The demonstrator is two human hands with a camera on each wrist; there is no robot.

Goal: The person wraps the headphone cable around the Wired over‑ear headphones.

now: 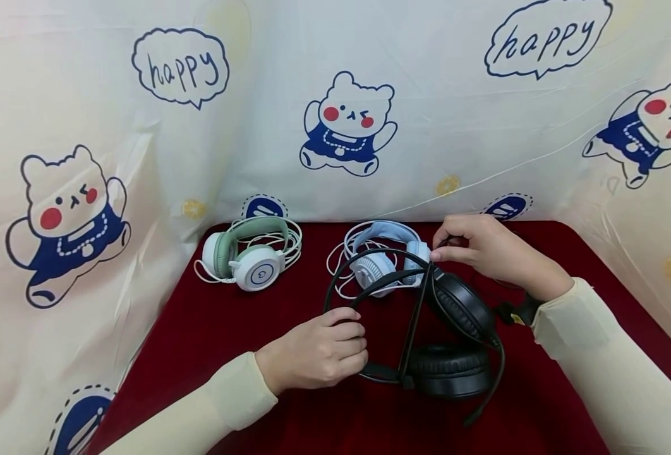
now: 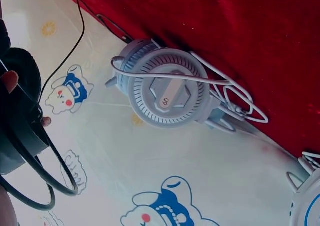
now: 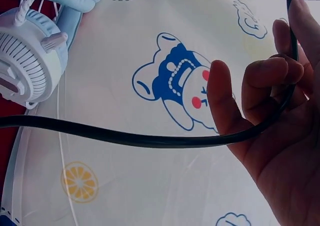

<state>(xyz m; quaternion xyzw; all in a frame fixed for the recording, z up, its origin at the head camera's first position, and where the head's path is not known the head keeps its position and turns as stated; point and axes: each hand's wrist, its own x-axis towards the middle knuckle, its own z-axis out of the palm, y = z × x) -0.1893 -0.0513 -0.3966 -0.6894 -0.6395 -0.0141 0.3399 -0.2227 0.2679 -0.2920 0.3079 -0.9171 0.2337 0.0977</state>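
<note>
A black headset (image 1: 455, 373) with padded ear cups and a thin microphone arm is held above the red cloth. My left hand (image 1: 318, 351) grips its headband from the left, fingers curled round the band. At the upper side of the headset, my right hand (image 1: 491, 253) pinches the black cable (image 3: 185, 140) between thumb and fingers. In the right wrist view that cable runs across the fingers of the right hand (image 3: 280, 101). Part of the black headset (image 2: 22, 131) shows at the left edge of the left wrist view, with fingertips beside it.
A light blue headset (image 1: 372, 272) with its coiled cable sits at the back, just behind the black one. To its left stands a white and green headset (image 1: 256, 268). The red cloth (image 1: 244, 328) covers the table; a printed white curtain (image 1: 244, 126) surrounds it.
</note>
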